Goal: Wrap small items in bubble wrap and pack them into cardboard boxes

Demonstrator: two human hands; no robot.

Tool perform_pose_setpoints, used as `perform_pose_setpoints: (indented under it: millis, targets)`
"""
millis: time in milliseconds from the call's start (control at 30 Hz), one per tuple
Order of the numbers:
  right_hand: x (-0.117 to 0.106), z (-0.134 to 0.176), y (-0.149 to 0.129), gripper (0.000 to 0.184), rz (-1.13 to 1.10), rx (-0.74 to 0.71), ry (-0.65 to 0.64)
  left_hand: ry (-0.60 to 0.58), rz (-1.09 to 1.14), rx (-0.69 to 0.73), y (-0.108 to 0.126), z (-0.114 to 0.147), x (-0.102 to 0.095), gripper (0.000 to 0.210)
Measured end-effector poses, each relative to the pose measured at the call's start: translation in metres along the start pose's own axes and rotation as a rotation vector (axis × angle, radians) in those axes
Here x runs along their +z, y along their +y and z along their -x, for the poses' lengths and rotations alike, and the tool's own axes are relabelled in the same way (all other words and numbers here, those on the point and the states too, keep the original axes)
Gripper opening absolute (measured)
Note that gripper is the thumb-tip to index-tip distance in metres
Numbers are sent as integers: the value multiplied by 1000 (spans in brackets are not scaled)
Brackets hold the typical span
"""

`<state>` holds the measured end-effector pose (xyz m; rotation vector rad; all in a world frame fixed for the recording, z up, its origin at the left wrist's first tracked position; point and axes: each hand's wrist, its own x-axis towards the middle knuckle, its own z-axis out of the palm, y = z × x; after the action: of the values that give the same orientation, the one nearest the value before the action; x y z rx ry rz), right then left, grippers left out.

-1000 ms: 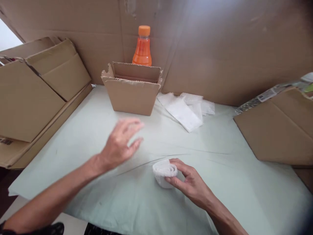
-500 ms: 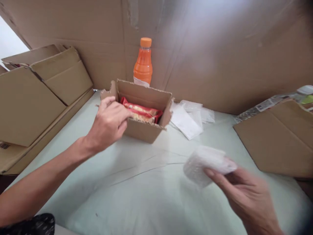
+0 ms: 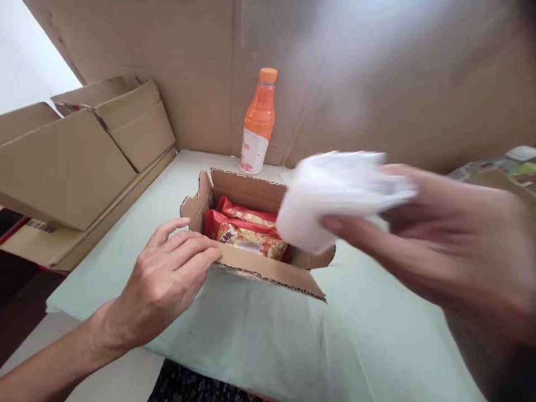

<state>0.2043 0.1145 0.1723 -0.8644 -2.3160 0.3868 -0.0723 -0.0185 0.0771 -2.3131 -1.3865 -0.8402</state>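
A small cardboard box (image 3: 268, 273) stands with its top flaps up, its front flap leaning outward toward me. My left hand (image 3: 167, 273) has its fingers over the left end of that flap, the thumb hidden beneath and the index finger lifted. Inside lie red snack packets (image 3: 251, 240) with a food picture on them. Above the box's right end, my right hand (image 3: 452, 234) is closed on a folded wad of white bubble wrap (image 3: 330, 195), blurred by motion. The wad covers the box's back right corner and part of the packets.
Behind the box an orange drink bottle (image 3: 259, 120) stands upright near a tall cardboard wall (image 3: 188, 44). Larger cardboard boxes (image 3: 62, 162) line the left side. On the right, behind my hand, clear plastic packaging (image 3: 481, 164) shows. Pale green cloth (image 3: 268, 329) covers the table.
My right hand has carried the bubble wrap up and left, over the box. The front flap now tilts outward under my left fingers. The view has shifted, showing more of the bottle.
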Motion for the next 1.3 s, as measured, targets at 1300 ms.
perform_pose_setpoints:
  millis: [1300]
  targets:
    - [157, 68, 72, 62, -405, 309, 34, 198, 829, -1058, -15, 64, 89, 63]
